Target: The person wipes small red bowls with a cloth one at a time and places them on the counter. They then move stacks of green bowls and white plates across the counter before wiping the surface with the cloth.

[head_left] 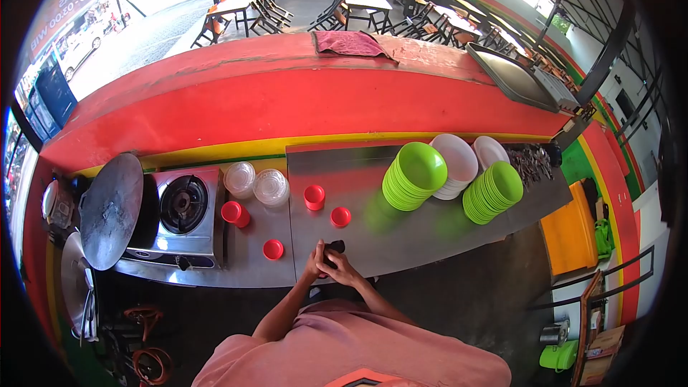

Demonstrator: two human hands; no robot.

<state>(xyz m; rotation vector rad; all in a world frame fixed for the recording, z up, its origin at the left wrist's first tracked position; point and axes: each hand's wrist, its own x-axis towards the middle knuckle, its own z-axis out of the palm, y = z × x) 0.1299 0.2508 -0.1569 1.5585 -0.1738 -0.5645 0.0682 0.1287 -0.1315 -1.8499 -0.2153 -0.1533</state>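
Observation:
At the counter's front edge my left hand and my right hand are brought together, fingers closed. A small black object sticks out between them; its kind is not clear. Just beyond, on the steel counter, are several red plastic cups: one cup is closest to the hands, another cup stands behind it, and one cup is to the left. A further cup appears tilted near the stove. Neither hand touches the cups.
Left are a gas stove, a large wok and clear plastic containers. To the right rise stacks of green bowls, white plates and cutlery. The red ledge holds a cloth and tray.

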